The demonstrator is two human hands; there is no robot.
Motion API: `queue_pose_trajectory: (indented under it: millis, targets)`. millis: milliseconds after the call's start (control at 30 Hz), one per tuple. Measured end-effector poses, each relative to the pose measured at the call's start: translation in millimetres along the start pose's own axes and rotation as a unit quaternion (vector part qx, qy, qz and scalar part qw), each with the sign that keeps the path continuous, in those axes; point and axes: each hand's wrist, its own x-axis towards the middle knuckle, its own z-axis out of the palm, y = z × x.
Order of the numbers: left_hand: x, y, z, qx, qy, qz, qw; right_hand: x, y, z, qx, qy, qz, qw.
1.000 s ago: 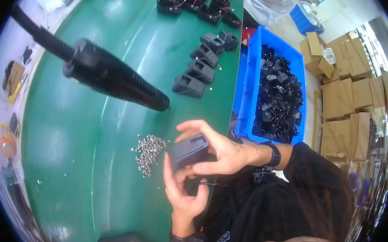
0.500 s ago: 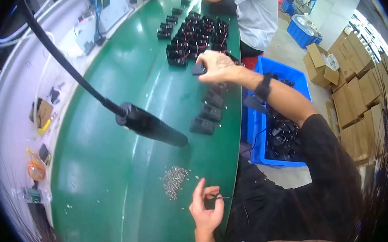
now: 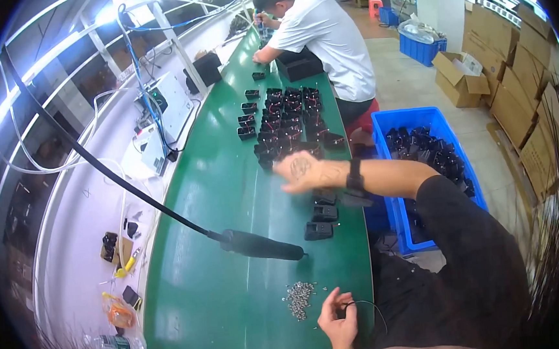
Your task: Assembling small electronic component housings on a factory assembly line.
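My right hand is stretched across the table at the near edge of a cluster of black plastic housings with red wires. Its fingers are blurred, and I cannot make out what they hold. Low in the view, my left hand pinches a thin black wire that curves off to the right. Beside that hand lies a pile of small silver screws. Between my hands a short row of black housings sits along the table's right edge. A black electric screwdriver hangs on its cable, left of that row.
A blue bin full of black parts stands right of the green table. A co-worker in a white shirt sits farther along. Cardboard boxes are stacked at the right. A plastic bottle lies on the left ledge.
The view has tilted up, showing more of the co-worker. My right hand held a black housing at the cluster's near edge; now it is blurred there. My left hand keeps its pinch.
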Motion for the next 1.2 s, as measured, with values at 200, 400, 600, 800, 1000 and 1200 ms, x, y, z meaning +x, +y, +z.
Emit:
queue_pose_trajectory:
  millis: [200, 400, 600, 800, 1000, 1200]
  targets:
    - [-2, 3, -6, -0.064, 0.007, -0.016, 0.998, -91, -115, -17, 0.152, 0.002, -0.138, 0.979]
    - [0, -1, -5, -0.094, 0.029, -0.026, 0.995, -138, -113, -12, 0.274, -0.044, 0.0, 0.961]
    - [4, 15, -5, 0.005, 0.027, 0.0, 1.0, -216, -118, 14, 0.382, 0.004, 0.12, 0.916]
    - [5, 15, 19, 0.238, -0.019, 0.114, 0.964, -266, -124, 76, 0.523, 0.362, 0.253, 0.729]
    - [-9, 7, 24, 0.237, 0.02, 0.084, 0.968, -327, -108, 164, 0.571, 0.259, 0.513, 0.586]
    - [41, 25, 57, 0.517, -0.199, 0.219, 0.803, -238, -33, 251, 0.616, 0.211, 0.534, 0.539]
